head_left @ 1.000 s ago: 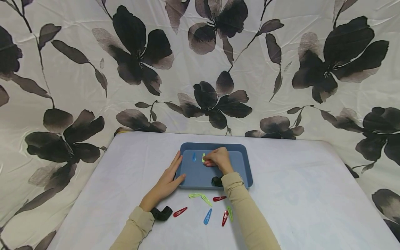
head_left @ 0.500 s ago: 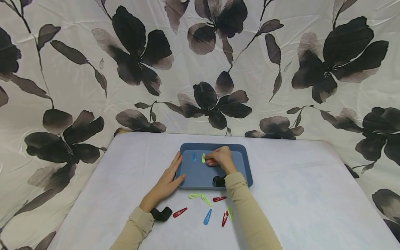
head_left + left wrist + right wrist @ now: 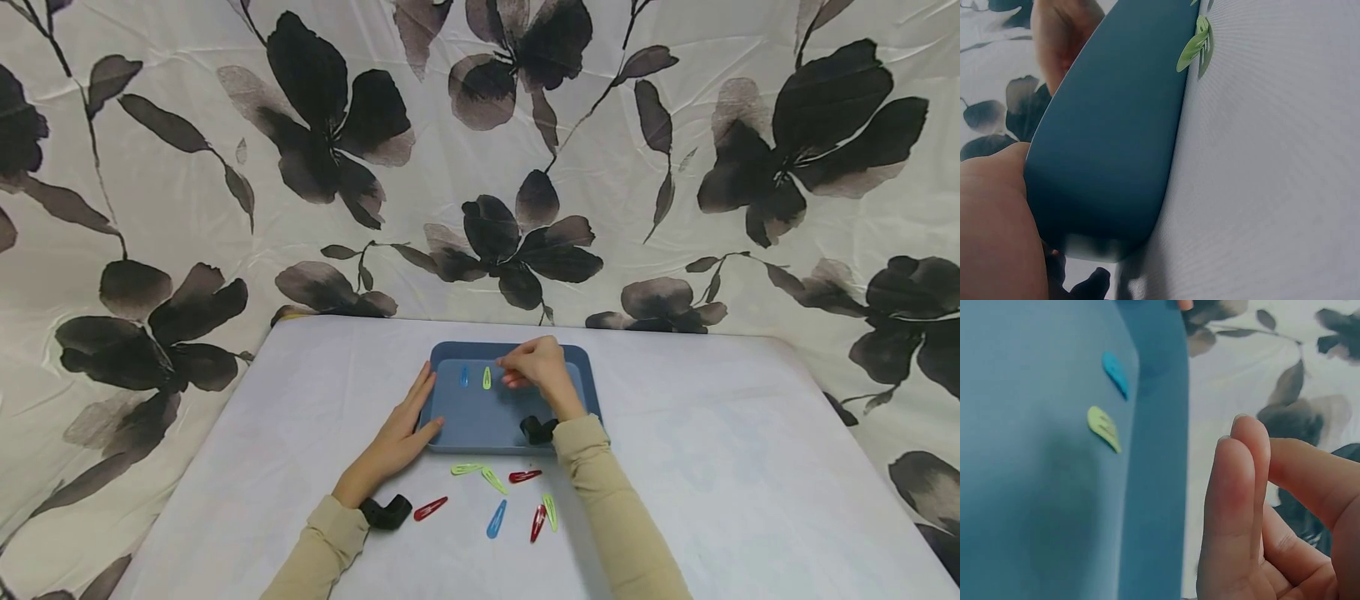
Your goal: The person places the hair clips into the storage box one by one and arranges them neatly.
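Observation:
A blue-grey tray (image 3: 480, 421) lies on the white-covered table. Inside it, near the far left, a blue hair clip (image 3: 464, 377) and a light green hair clip (image 3: 487, 378) stand side by side, apart. My left hand (image 3: 400, 433) rests along the tray's left edge, fingers straight and thumb at the near corner. Just right of the green clip, my right hand (image 3: 536, 365) hovers over the tray. In the right wrist view its fingers (image 3: 1229, 500) are loosely extended with nothing between them, and both clips, green (image 3: 1104, 429) and blue (image 3: 1115, 375), lie away from them.
In front of the tray are scattered several hair clips, among them a green clip (image 3: 466, 469), a red clip (image 3: 431, 509) and a blue clip (image 3: 497, 518). A black camera sits on each wrist. Floral cloth (image 3: 510, 250) hangs behind the table.
The right hand has let go of the green clip and moved up and to the right. That clip stays in the tray beside the blue one. The left hand holds its place.

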Action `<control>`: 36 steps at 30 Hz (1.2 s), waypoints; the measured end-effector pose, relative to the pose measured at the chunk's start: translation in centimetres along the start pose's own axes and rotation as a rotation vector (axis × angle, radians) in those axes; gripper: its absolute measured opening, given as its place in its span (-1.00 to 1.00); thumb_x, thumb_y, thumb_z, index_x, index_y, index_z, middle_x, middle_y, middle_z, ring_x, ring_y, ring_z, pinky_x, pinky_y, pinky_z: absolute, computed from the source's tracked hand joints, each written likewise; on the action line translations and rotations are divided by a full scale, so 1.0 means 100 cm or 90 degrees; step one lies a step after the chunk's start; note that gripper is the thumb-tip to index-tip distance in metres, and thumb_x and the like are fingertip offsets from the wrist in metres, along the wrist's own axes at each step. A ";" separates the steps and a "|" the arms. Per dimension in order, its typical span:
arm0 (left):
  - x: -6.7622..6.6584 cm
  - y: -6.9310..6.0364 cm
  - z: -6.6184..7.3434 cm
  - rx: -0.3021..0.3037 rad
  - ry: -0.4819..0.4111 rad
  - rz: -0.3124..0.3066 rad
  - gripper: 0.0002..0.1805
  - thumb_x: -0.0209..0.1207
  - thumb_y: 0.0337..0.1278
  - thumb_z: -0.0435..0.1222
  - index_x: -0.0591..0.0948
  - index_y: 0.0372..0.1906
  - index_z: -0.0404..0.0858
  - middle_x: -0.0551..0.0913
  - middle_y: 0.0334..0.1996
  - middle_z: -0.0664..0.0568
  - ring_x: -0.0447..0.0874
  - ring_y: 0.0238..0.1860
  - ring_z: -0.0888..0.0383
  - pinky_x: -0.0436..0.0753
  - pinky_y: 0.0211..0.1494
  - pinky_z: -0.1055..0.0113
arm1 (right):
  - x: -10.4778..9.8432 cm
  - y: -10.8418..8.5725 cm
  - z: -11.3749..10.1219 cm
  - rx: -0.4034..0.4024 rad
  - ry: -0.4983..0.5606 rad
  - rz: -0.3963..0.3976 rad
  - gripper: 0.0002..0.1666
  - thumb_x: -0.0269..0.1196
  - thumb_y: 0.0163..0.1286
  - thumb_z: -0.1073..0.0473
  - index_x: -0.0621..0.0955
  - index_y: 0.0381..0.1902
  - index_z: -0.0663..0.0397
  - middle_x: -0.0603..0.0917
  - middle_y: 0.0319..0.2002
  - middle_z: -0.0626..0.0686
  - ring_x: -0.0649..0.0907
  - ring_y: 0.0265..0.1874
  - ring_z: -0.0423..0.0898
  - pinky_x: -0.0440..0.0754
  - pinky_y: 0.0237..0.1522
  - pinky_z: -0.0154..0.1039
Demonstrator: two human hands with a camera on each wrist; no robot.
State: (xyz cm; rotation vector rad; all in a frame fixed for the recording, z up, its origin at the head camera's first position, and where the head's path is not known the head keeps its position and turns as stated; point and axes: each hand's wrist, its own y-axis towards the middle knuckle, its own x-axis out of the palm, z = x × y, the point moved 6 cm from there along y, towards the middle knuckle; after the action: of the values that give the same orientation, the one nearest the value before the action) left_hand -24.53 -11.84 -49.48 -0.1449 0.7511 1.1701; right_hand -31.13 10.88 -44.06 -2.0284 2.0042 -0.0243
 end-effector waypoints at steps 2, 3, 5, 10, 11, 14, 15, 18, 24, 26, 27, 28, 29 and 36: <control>0.000 -0.001 0.000 -0.001 -0.002 0.000 -0.20 0.10 0.39 -0.29 -0.01 0.57 -0.38 -0.19 0.60 -0.07 -0.20 0.57 -0.07 0.00 0.46 -0.24 | -0.002 -0.005 -0.004 -0.015 -0.014 0.002 -0.85 0.42 0.21 0.33 0.73 -0.37 0.40 0.71 -0.61 0.18 0.67 -0.72 -0.15 0.72 -0.31 0.05; 0.000 -0.001 0.000 -0.001 -0.002 0.000 -0.20 0.10 0.39 -0.29 -0.01 0.56 -0.38 -0.19 0.60 -0.08 -0.20 0.57 -0.08 0.00 0.46 -0.24 | -0.003 -0.008 -0.007 -0.023 -0.023 0.002 -0.83 0.41 0.24 0.31 0.73 -0.36 0.40 0.70 -0.62 0.16 0.67 -0.72 -0.14 0.72 -0.30 0.07; 0.000 -0.001 0.000 -0.003 -0.005 0.000 -0.20 0.09 0.38 -0.29 -0.02 0.57 -0.38 -0.19 0.60 -0.08 -0.21 0.57 -0.07 -0.01 0.46 -0.24 | -0.006 -0.013 -0.011 -0.040 -0.044 0.006 -0.79 0.39 0.28 0.26 0.73 -0.36 0.39 0.69 -0.63 0.13 0.67 -0.72 -0.14 0.72 -0.33 0.05; 0.001 -0.001 0.000 -0.001 -0.006 -0.001 -0.19 0.10 0.38 -0.29 -0.02 0.56 -0.39 -0.19 0.60 -0.09 -0.20 0.57 -0.06 -0.01 0.47 -0.22 | -0.015 -0.027 -0.022 -0.103 -0.094 0.008 -0.76 0.36 0.32 0.19 0.74 -0.38 0.32 0.70 -0.61 0.13 0.69 -0.68 -0.09 0.72 -0.50 -0.14; 0.000 -0.001 0.000 0.001 -0.006 0.000 -0.19 0.10 0.38 -0.29 -0.02 0.56 -0.39 -0.19 0.60 -0.10 -0.20 0.57 -0.07 0.00 0.47 -0.22 | -0.017 -0.029 -0.025 -0.119 -0.102 0.005 -0.77 0.36 0.33 0.18 0.74 -0.39 0.29 0.70 -0.60 0.13 0.69 -0.67 -0.08 0.71 -0.51 -0.16; -0.001 0.000 0.001 0.006 -0.003 0.001 -0.19 0.11 0.38 -0.30 -0.01 0.56 -0.39 -0.18 0.60 -0.12 -0.18 0.57 -0.08 0.01 0.47 -0.21 | -0.024 -0.037 -0.031 -0.171 -0.115 -0.005 -0.78 0.35 0.34 0.18 0.74 -0.38 0.26 0.71 -0.57 0.14 0.70 -0.65 -0.03 0.70 -0.51 -0.17; -0.001 0.000 0.001 0.007 -0.002 0.001 -0.19 0.11 0.38 -0.30 -0.01 0.56 -0.39 -0.18 0.60 -0.12 -0.18 0.57 -0.08 0.01 0.47 -0.21 | -0.026 -0.040 -0.033 -0.185 -0.117 -0.009 -0.79 0.34 0.35 0.17 0.74 -0.38 0.25 0.72 -0.57 0.14 0.69 -0.64 -0.02 0.70 -0.50 -0.17; -0.002 0.000 0.001 0.009 0.003 0.000 -0.20 0.11 0.39 -0.30 -0.01 0.56 -0.39 -0.18 0.60 -0.11 -0.17 0.57 -0.09 0.02 0.47 -0.21 | -0.035 -0.047 -0.036 -0.226 -0.121 -0.013 -0.80 0.34 0.35 0.18 0.74 -0.38 0.22 0.72 -0.56 0.13 0.69 -0.64 0.00 0.70 -0.49 -0.17; -0.002 0.000 0.001 0.003 0.004 -0.005 -0.20 0.10 0.41 -0.28 -0.02 0.57 -0.37 -0.20 0.60 -0.09 -0.18 0.57 -0.08 0.01 0.46 -0.23 | -0.054 -0.064 -0.041 -0.292 -0.157 -0.009 -0.81 0.32 0.38 0.19 0.74 -0.37 0.21 0.72 -0.54 0.10 0.68 -0.60 0.07 0.68 -0.49 -0.21; -0.002 0.000 0.001 0.001 0.006 -0.005 -0.20 0.09 0.41 -0.27 -0.02 0.57 -0.37 -0.20 0.60 -0.08 -0.18 0.57 -0.08 0.00 0.46 -0.24 | -0.060 -0.071 -0.041 -0.303 -0.170 -0.010 -0.82 0.31 0.38 0.20 0.74 -0.36 0.21 0.71 -0.53 0.11 0.68 -0.59 0.10 0.67 -0.49 -0.22; -0.002 0.000 0.001 0.000 0.007 -0.005 -0.20 0.09 0.41 -0.27 -0.02 0.57 -0.37 -0.20 0.60 -0.08 -0.18 0.57 -0.08 0.00 0.46 -0.25 | -0.064 -0.074 -0.041 -0.305 -0.175 -0.010 -0.82 0.31 0.38 0.20 0.74 -0.36 0.21 0.71 -0.53 0.11 0.69 -0.58 0.09 0.68 -0.48 -0.22; -0.002 0.000 0.001 -0.001 0.009 -0.005 -0.20 0.09 0.41 -0.27 -0.02 0.57 -0.36 -0.20 0.60 -0.08 -0.18 0.57 -0.09 0.00 0.45 -0.26 | -0.067 -0.077 -0.041 -0.308 -0.182 -0.009 -0.82 0.31 0.39 0.20 0.74 -0.35 0.21 0.71 -0.52 0.11 0.69 -0.57 0.07 0.68 -0.47 -0.23; -0.001 0.000 0.001 -0.001 0.010 -0.005 -0.20 0.09 0.41 -0.27 -0.02 0.57 -0.36 -0.20 0.60 -0.08 -0.18 0.57 -0.09 0.00 0.45 -0.27 | -0.071 -0.080 -0.040 -0.312 -0.190 -0.007 -0.82 0.31 0.39 0.20 0.74 -0.35 0.21 0.71 -0.52 0.13 0.69 -0.57 0.04 0.68 -0.47 -0.24; -0.001 0.001 0.001 -0.004 0.015 -0.008 -0.21 0.08 0.42 -0.27 -0.02 0.57 -0.36 -0.20 0.60 -0.07 -0.18 0.57 -0.08 0.00 0.46 -0.25 | -0.094 -0.101 -0.038 -0.364 -0.286 0.032 -0.91 0.34 0.34 0.23 0.75 -0.32 0.15 0.73 -0.49 0.01 0.66 -0.56 -0.16 0.62 -0.47 -0.28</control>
State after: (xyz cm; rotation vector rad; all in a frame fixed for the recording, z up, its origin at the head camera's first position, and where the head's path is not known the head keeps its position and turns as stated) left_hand -24.53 -11.80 -49.32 -0.1691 0.7669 1.1610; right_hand -22.39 19.28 -36.45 -2.0283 1.8957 1.0243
